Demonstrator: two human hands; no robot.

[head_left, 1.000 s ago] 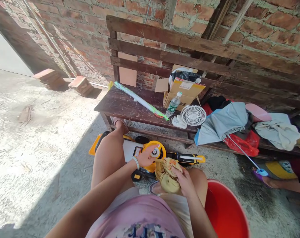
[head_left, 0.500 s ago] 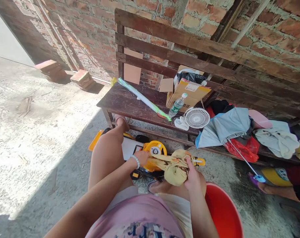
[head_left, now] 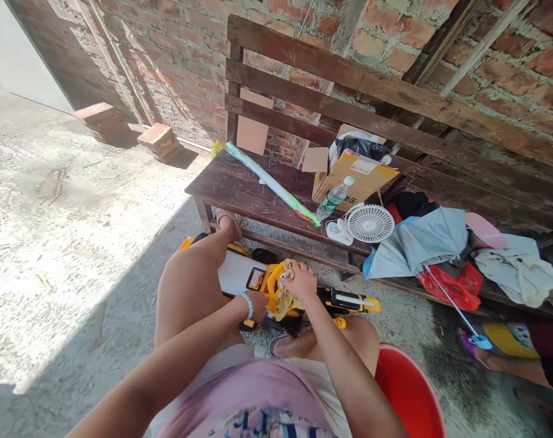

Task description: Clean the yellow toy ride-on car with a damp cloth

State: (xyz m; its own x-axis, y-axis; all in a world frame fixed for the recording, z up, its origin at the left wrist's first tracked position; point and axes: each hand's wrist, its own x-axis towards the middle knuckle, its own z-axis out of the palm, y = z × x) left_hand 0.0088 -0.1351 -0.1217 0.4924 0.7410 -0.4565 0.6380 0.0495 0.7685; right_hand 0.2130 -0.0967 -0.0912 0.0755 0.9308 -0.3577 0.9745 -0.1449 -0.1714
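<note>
Between my legs stands a yellow, white and black ride-on toy vehicle (head_left: 239, 272) with a yellow steering wheel (head_left: 272, 281). My right hand (head_left: 302, 281) is closed on a crumpled yellowish cloth (head_left: 284, 306) and presses it against the wheel's right side. Part of the cloth is hidden under the palm. My left hand (head_left: 258, 305), with a beaded bracelet (head_left: 247, 305) at the wrist, is closed beside the wheel's lower left rim. Its fingertips are hidden, so what it grips cannot be made out.
A red bucket (head_left: 410, 389) stands by my right leg. Ahead is a wooden bench (head_left: 203, 179) with a cardboard box (head_left: 362, 176), water bottle (head_left: 334, 199), small fan (head_left: 370, 223), long wrapped item (head_left: 271, 182) and umbrella (head_left: 422, 237). Another person's foot (head_left: 474, 347) is at right.
My right hand has moved left and forward with the bunched cloth, onto the steering wheel. My left hand has let go of the cloth's end and shifted slightly down beside the wheel.
</note>
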